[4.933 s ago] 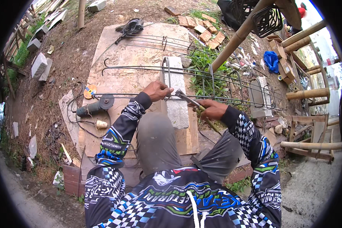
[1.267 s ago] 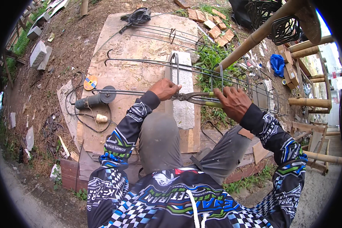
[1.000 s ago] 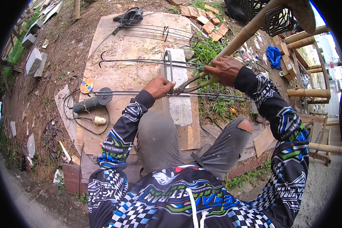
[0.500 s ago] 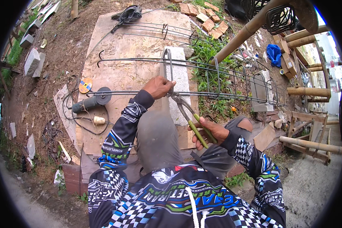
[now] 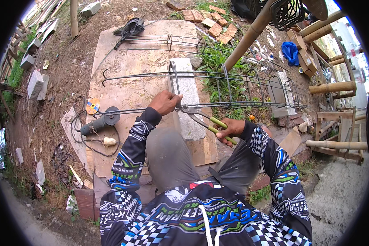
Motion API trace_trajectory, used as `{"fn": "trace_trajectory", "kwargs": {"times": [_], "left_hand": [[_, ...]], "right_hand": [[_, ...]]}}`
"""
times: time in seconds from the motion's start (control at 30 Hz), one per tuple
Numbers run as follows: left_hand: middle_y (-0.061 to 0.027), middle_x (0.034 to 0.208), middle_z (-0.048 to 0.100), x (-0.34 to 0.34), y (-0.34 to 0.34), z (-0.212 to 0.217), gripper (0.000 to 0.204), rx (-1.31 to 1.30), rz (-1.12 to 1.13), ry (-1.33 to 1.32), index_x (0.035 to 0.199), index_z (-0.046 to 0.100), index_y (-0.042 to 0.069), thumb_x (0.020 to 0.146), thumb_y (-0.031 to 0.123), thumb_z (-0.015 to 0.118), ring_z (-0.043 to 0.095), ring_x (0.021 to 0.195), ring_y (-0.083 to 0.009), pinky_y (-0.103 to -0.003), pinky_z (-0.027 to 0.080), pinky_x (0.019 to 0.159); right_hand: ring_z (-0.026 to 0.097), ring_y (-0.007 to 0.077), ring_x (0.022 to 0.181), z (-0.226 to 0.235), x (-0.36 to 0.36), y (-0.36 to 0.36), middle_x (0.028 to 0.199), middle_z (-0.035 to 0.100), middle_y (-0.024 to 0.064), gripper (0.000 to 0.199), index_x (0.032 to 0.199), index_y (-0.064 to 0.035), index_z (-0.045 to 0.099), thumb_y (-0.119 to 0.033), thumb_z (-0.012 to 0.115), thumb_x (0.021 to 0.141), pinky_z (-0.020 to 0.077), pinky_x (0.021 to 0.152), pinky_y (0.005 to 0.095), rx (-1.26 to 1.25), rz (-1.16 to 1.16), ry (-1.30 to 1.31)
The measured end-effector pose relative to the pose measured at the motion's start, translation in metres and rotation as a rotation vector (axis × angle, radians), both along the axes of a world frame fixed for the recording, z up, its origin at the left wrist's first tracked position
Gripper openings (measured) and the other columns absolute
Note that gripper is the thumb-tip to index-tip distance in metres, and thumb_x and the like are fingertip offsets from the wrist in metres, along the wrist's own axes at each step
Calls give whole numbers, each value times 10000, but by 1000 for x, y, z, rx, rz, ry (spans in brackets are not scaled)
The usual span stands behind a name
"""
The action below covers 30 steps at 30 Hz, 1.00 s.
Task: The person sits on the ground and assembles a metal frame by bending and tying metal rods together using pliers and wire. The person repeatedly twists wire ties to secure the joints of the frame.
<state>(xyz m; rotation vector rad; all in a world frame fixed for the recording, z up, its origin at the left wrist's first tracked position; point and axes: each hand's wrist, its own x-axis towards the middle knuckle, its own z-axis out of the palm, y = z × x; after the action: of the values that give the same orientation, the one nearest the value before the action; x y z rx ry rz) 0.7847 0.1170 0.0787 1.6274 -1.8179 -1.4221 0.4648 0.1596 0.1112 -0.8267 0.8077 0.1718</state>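
Observation:
My right hand (image 5: 232,129) is closed around the green handles of a pair of pincers (image 5: 200,119). Their jaws meet a rebar joint, where a bent stirrup (image 5: 175,76) crosses the near long bars (image 5: 129,110). Beside the jaws, my left hand (image 5: 165,102) pinches the stirrup low down, its fingertips partly hiding the joint. Any tie wire there is too small to make out. A pale concrete block (image 5: 188,88) lies under the cage, whose far bars (image 5: 147,75) end in hooks on the left.
An angle grinder (image 5: 98,123) with its cord and a cutting disc (image 5: 93,106) lie left on the plywood (image 5: 115,92). Beyond are a black plastic bag (image 5: 129,30) and broken bricks (image 5: 217,24). A bamboo pole (image 5: 248,37) slants over the cage's far right side.
The pincers have swung to a flatter angle, and my right hand has come up and slightly right. My left hand keeps its hold on the stirrup. The whole view has shifted a little.

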Motion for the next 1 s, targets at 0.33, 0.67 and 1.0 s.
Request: {"fn": "trace_trajectory", "kwargs": {"times": [0.33, 0.67, 1.0], "left_hand": [[-74, 548, 587, 0, 6, 4, 538, -60, 30, -20, 761, 707, -3, 932, 470, 517, 562, 515, -152, -330, 448, 521], [-76, 552, 584, -2, 3, -3, 547, -76, 26, -41, 726, 685, -17, 934, 464, 530, 553, 521, -155, -321, 447, 543], [-57, 540, 562, -2, 2, -4, 557, -45, 61, -12, 693, 663, -21, 933, 466, 541, 527, 509, -136, -316, 432, 523]], "right_hand": [[580, 327, 855, 48, 51, 86, 1066, 552, 188, 561, 1280, 14, 455, -213, 682, 820, 468, 727, 437, -1796, -16, 757], [622, 254, 590, 9, 53, 98, 777, 631, 164, 383, 1095, -38, 519, -404, 450, 1008, 499, 515, 406, 218, -635, -101], [628, 295, 797, 13, 50, 102, 962, 610, 160, 563, 1181, 16, 479, -302, 747, 801, 506, 709, 408, -857, -353, 385]]}}
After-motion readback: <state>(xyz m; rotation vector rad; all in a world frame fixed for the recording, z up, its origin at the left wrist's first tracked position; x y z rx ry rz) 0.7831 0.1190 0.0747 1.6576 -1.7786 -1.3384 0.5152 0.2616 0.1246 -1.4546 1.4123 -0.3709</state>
